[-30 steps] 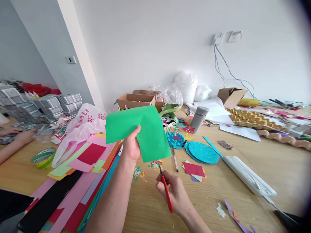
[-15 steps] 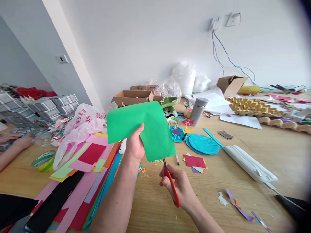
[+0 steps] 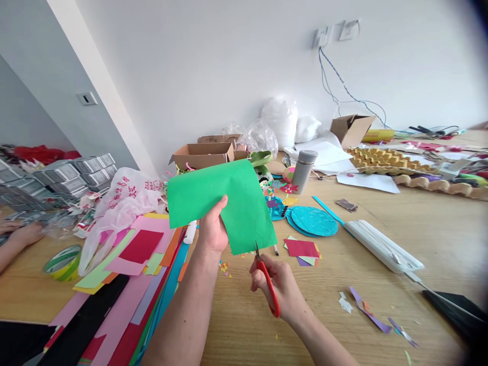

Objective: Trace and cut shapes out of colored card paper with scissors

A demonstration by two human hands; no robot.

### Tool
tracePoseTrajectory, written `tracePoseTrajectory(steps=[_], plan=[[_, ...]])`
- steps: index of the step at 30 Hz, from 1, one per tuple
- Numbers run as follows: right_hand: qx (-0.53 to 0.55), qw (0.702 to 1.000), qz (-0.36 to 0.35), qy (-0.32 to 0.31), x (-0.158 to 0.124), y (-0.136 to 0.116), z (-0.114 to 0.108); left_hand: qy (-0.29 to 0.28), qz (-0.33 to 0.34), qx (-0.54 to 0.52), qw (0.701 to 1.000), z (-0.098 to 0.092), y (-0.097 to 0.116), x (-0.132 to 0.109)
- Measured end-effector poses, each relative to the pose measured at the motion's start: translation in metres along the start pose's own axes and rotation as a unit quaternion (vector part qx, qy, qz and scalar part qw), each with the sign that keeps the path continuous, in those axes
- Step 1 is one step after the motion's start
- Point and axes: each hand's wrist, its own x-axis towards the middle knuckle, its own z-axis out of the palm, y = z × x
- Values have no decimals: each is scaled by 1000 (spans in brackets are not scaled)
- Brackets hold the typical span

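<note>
My left hand (image 3: 214,226) grips a large sheet of green paper (image 3: 202,190), thumb on the near face and the other fingers hidden behind it. The sheet is bent, with one part hanging down to the right, where faint pencil-like lines show. My right hand (image 3: 276,279) is closed round the red handles of a pair of scissors (image 3: 271,290). Their blades meet the bottom edge of the hanging part, with one tip in front of the paper. Below the sheet, tiny coloured paper scraps (image 3: 224,268) lie on the wooden table (image 3: 236,325).
Left are stacked coloured paper strips (image 3: 141,246), a tape roll (image 3: 63,263), a plastic bag (image 3: 114,213) and another person's hand (image 3: 26,234). Right are blue ovals (image 3: 314,221), small cards (image 3: 302,249) and a white power strip (image 3: 383,246). A grey bottle (image 3: 304,172) stands behind.
The scissors' tip now shows in front of the green paper's lower edge; before, the blades ended at or behind that edge. The whole view has shifted slightly, moving the background leftward.
</note>
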Motion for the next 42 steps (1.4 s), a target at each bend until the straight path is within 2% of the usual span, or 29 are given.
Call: tracePoseTrajectory(steps=[8, 21, 35, 42], plan=[[24, 1000, 11, 13, 0, 0, -1, 6, -10, 5, 1000, 0, -1, 0], [42, 994, 87, 47, 1, 8, 3, 12, 44, 30, 999, 0, -2, 1], [55, 997, 47, 33, 0, 5, -1, -6, 55, 40, 998, -1, -12, -1], [71, 994, 65, 52, 1, 1, 0, -25, 55, 46, 997, 0, -13, -3]])
